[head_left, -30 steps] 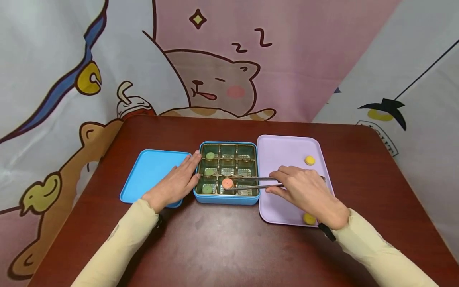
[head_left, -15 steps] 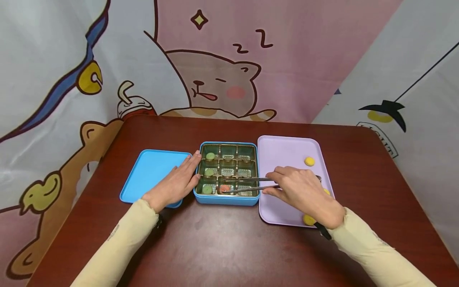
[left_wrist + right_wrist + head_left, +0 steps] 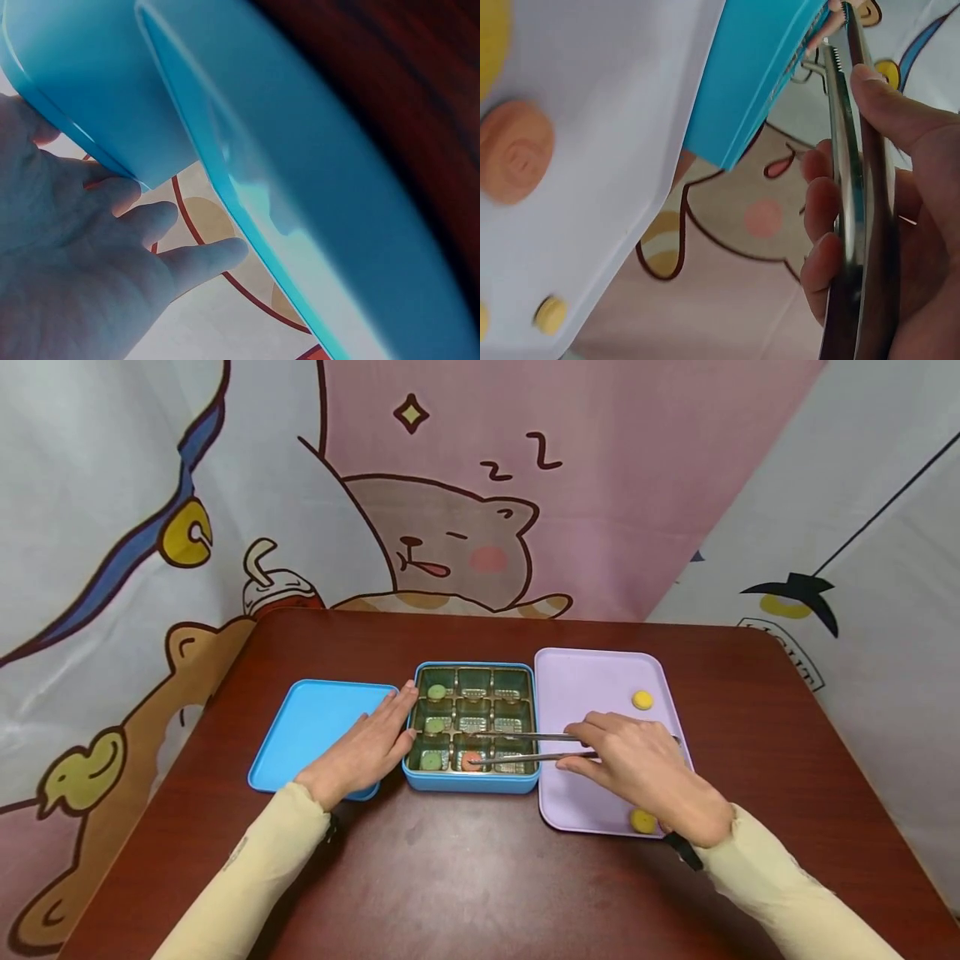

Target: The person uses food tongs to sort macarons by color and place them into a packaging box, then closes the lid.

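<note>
My left hand (image 3: 367, 739) rests with straight fingers along the left side of a blue box (image 3: 471, 783); the left wrist view shows its fingertips at the blue wall (image 3: 97, 82). My right hand (image 3: 641, 764) grips long metal tweezers (image 3: 540, 757) with serrated tips, reaching over the box from the right. Their arms stand apart, the nearer tip right at a small round orange cake (image 3: 471, 758) in the front middle compartment. Three green cakes fill the left column: front (image 3: 431, 761), middle (image 3: 434, 726) and back (image 3: 437, 692).
Right of the box lies a lilac tray (image 3: 592, 681) with yellow cakes, one near the back (image 3: 642, 699), one near the front (image 3: 642, 821). The right wrist view shows another orange cake (image 3: 517, 154) on it. A blue lid (image 3: 315, 727) lies partly under my left forearm.
The orange cake has gone down into the front middle compartment, and the tweezers have spread apart from it. My left hand stays at the box; the head view has shifted slightly.
</note>
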### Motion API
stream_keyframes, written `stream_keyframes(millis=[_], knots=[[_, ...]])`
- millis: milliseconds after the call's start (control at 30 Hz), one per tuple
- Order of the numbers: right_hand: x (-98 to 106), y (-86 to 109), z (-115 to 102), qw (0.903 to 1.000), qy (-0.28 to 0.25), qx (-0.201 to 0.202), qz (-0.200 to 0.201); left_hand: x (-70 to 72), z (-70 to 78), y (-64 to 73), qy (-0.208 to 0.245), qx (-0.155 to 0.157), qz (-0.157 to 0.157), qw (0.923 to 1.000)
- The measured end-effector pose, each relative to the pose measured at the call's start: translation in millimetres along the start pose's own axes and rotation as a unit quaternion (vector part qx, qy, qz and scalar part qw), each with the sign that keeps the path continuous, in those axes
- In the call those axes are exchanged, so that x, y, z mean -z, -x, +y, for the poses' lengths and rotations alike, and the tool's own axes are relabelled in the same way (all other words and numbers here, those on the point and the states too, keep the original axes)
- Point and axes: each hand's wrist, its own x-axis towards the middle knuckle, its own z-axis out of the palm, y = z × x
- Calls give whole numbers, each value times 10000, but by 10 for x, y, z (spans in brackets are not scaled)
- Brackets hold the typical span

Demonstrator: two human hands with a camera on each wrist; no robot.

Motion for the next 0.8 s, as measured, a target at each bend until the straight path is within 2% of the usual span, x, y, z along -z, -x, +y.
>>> stream_keyframes(millis=[333,567,800], knots=[[217,271,219,9979,-155,-348,531,46,-39,43,-65,64,12,10000],[288,513,341,9950,-281,-545,790,41,-49,55,-25,44,-40,10000],[338,797,474,9929,-437,-858,702,9,-14,18,51,-143,-9,9999]])
